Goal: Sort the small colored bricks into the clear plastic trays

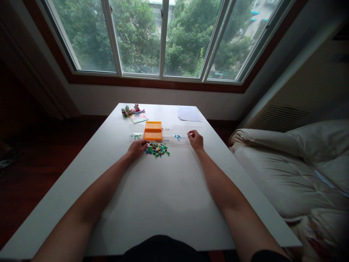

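Smooth, flat-coloured plastic on the orange case (152, 136). Thin, see-through plastic with faint shine in the left clear tray (136, 128) and the right clear tray (188, 128). Hard-looking plastic in the small coloured pieces (157, 150), finish too tiny to judge. Smooth white surface across the tabletop (169, 196), softly sheeny. Thin, matt paper in the white sheets (189, 114). Clear glass in the window (136, 36), with brown, wood-like trim (156, 84) below. Dark reddish, wood-like finish on the floor (40, 163). Soft, creased upholstery on the sofa (272, 178).
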`<state>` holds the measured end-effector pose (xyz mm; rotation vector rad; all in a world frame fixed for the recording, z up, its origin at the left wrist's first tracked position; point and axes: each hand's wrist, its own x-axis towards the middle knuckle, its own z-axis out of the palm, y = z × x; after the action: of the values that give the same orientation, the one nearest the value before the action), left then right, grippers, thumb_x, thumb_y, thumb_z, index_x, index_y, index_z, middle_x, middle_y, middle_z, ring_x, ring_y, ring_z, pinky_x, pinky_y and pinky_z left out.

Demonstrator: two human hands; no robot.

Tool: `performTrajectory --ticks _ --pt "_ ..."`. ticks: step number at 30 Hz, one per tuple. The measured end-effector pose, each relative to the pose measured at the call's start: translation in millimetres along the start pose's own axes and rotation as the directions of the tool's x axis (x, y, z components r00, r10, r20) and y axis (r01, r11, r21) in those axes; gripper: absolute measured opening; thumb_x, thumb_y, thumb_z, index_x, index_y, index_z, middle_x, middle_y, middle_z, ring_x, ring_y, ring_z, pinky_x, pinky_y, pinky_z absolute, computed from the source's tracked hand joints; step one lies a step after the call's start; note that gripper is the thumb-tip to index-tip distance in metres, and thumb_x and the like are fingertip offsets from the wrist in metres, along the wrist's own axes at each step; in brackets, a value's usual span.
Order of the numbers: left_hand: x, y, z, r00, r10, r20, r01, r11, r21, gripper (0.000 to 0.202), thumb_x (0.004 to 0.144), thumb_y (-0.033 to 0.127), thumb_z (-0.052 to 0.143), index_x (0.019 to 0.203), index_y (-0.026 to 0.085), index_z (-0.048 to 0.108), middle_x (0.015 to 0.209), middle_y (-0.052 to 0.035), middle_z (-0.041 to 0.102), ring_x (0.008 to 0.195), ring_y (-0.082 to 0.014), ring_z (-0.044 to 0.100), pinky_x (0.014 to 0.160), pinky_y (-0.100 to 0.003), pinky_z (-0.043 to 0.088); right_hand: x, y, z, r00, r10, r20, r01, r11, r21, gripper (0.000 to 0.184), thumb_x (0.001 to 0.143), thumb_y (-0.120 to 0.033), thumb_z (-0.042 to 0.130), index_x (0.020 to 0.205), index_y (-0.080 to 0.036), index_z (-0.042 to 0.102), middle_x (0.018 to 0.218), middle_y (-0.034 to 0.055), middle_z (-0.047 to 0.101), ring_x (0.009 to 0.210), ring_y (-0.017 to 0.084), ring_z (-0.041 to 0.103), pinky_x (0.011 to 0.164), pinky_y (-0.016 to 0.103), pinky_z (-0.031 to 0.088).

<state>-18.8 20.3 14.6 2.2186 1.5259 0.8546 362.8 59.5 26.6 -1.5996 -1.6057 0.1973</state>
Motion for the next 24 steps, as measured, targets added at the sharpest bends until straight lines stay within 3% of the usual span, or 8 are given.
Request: performTrajectory --ticks 3,4,6,8,9,16,24 --pt "-0.3 -0.3 0.0 1.0 0.0 -0.003 0.0 1.0 0.002 0.032 0.086 0.032 0.056 0.108 0.023 0.076 0.096 -0.0044 0.076 0.079 -0.0185 0.065 0.074 -0.028 0.049 -9.0 -19.8 15.4 0.979 -0.125 0.162 0.118 0.992 0.053 0.019 0.086 -0.035 0.059 0.091 -0.02 0.069 0.069 -0.0002 0.063 0.064 0.014 0.052 0.067 0.024 0.039" --pt "-0.4 -0.7 0.2 1.0 -0.003 -0.005 0.003 1.0 0.003 0.032 0.086 0.032 0.056 0.108 0.023 0.076 0.096 -0.0044 0.076 0.079 -0.0185 0.065 0.074 -0.028 0.049 -13.0 -26.9 21.0 0.936 -0.206 0.284 0.185 0.978 0.098 0.018 0.085 -0.033 0.059 0.091 -0.019 0.07 0.069 -0.0006 0.063 0.064 0.013 0.052 0.066 0.024 0.039" --pt "-0.4 -1.7 0.8 1.0 -0.006 -0.008 0.006 1.0 0.005 0.031 0.086 0.032 0.056 0.108 0.023 0.076 0.095 -0.0043 0.075 0.079 -0.0185 0.064 0.074 -0.028 0.049 -21.5 -39.3 30.6 0.796 -0.327 0.509 0.27 0.945 0.186 0.017 0.083 -0.03 0.06 0.09 -0.019 0.071 0.069 -0.0016 0.062 0.064 0.012 0.051 0.063 0.022 0.037" --pt "-0.1 -2.7 1.3 1.0 0.003 -0.009 -0.003 1.0 -0.001 0.031 0.086 0.032 0.056 0.108 0.023 0.076 0.094 -0.0042 0.075 0.078 -0.0184 0.064 0.074 -0.028 0.048 -28.7 -48.0 36.7 0.682 -0.382 0.623 0.316 0.923 0.22 0.016 0.082 -0.027 0.06 0.087 -0.018 0.072 0.069 -0.0023 0.062 0.062 0.011 0.049 0.062 0.021 0.035" --pt "0.0 -3.2 1.5 1.0 0.009 -0.009 -0.009 1.0 -0.003 0.031 0.086 0.033 0.056 0.108 0.023 0.076 0.094 -0.0042 0.075 0.078 -0.0183 0.064 0.074 -0.028 0.048 -31.2 -50.8 38.2 0.652 -0.4 0.644 0.339 0.914 0.225 0.015 0.081 -0.025 0.061 0.087 -0.018 0.073 0.069 -0.0023 0.062 0.063 0.01 0.049 0.062 0.02 0.034" --pt "0.1 -3.0 0.8 1.0 0.009 -0.007 -0.009 1.0 0.007 0.031 0.086 0.033 0.056 0.108 0.023 0.076 0.095 -0.0042 0.075 0.077 -0.0182 0.064 0.074 -0.028 0.048 -34.9 -57.7 34.3 0.587 -0.435 0.683 0.365 0.895 0.256 0.014 0.08 -0.024 0.064 0.09 -0.02 0.074 0.072 -0.0027 0.061 0.064 0.01 0.049 0.061 0.019 0.033" --pt "-0.5 -1.9 1.2 1.0 0.0 -0.014 0.0 1.0 -0.006 0.031 0.086 0.032 0.057 0.107 0.023 0.076 0.094 -0.0044 0.075 0.079 -0.0186 0.064 0.075 -0.028 0.049 -37.5 -62.2 33.8 0.56 -0.472 0.681 0.402 0.873 0.275 0.013 0.08 -0.025 0.064 0.088 -0.02 0.072 0.074 -0.0026 0.062 0.065 0.01 0.049 0.062 0.019 0.033"
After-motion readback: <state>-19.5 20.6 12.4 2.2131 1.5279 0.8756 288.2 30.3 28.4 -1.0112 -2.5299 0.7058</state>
